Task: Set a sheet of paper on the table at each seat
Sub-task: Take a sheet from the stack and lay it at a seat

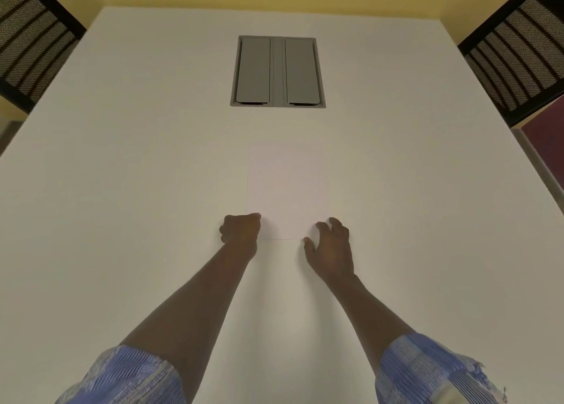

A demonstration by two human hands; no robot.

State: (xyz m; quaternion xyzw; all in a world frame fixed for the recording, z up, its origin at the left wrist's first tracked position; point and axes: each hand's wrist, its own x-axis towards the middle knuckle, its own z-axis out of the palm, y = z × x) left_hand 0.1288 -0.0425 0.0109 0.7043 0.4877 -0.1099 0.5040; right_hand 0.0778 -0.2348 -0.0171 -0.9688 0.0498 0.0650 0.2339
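Observation:
A white sheet of paper [285,187] lies flat on the white table [122,159], in front of me near the middle. My left hand [241,229] is curled into a fist at the sheet's near left corner, touching its edge; whether it pinches the paper is not visible. My right hand [331,245] rests at the sheet's near right corner with fingers spread and bent, fingertips on or beside the paper's edge.
A grey cable hatch [277,72] with two flaps is set into the table beyond the sheet. Black mesh-backed chairs stand at the far left [30,37] and far right [518,52] corners. A dark red panel [546,147] shows at the right.

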